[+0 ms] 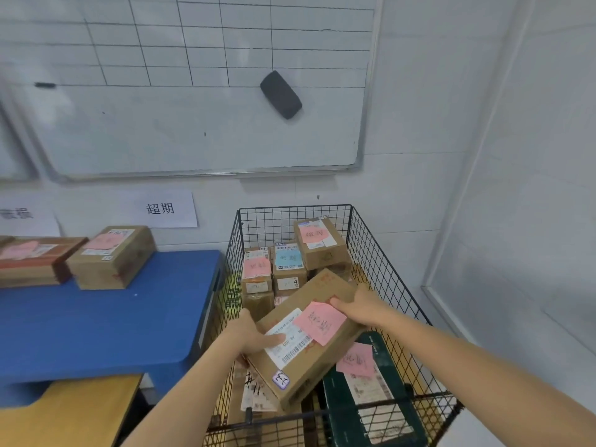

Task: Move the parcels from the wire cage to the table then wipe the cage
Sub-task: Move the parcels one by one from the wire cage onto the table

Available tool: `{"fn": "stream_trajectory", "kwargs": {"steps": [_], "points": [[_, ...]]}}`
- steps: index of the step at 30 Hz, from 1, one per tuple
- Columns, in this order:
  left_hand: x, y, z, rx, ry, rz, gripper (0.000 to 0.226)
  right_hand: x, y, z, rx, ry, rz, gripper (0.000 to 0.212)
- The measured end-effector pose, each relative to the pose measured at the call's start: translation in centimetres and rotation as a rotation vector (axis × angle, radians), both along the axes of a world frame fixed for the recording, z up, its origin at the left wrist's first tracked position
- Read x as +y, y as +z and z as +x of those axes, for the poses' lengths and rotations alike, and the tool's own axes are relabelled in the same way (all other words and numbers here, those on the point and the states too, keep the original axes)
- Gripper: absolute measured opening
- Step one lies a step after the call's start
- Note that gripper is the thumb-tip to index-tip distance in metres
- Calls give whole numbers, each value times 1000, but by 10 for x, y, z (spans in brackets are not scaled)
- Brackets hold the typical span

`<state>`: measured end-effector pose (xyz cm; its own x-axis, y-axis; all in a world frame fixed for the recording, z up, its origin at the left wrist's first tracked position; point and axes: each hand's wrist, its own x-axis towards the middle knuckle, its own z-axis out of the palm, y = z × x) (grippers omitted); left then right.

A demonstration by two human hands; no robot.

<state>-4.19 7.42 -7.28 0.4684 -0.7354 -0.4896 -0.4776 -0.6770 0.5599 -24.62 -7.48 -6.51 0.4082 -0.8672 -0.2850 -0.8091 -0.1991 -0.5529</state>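
While both hands clasp it, a brown cardboard parcel (pixel 309 343) lies tilted over the near half of the black wire cage (pixel 382 250), one corner pointing toward the cage's near rim. The left hand (pixel 254 333) grips the parcel's left edge, thumb laid on top across the white shipping label (pixel 288 338) and fingers tucked beneath. The right hand (pixel 358 306) curls round the far right edge, its thumb touching the pink note (pixel 319 322) stuck on the top face. Whether the parcel rests on the ones under it or hangs free cannot be told.

Inside the cage, below the held parcel on the right, lies a dark green box (pixel 335 404) with its own pink slip (pixel 356 361); below it on the left lies a flat printed packet (pixel 254 391). At the back of the cage more cardboard parcels stand packed together: one with a pink sticker (pixel 256 269), beside it one with a blue label (pixel 289 262), and a higher one in the back right corner (pixel 317 243).

Left of the cage, just beside its wall, stands a blue table (pixel 96 324). Two parcels lie on it at the far edge, well apart from the cage: a box with a pink label (pixel 111 256) and a flatter one (pixel 35 259) touching it. Nearer than the table, left of the cage, is a yellow wooden surface (pixel 71 411). On the wall above the cage hangs a whiteboard (pixel 193 130) with a black eraser (pixel 280 94) stuck to it, and a paper sign (pixel 161 208) hangs below the board.
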Motion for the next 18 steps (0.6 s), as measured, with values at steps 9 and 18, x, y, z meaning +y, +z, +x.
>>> {"fn": "stream_trajectory", "kwargs": {"steps": [9,18], "points": [[7,-9,-15,-41,-133,66,78,6,-22,22,10,166,-33,106],[-2,-11,-19,6,-436,-40,103,10,-36,19,30,177,-2,71]]}}
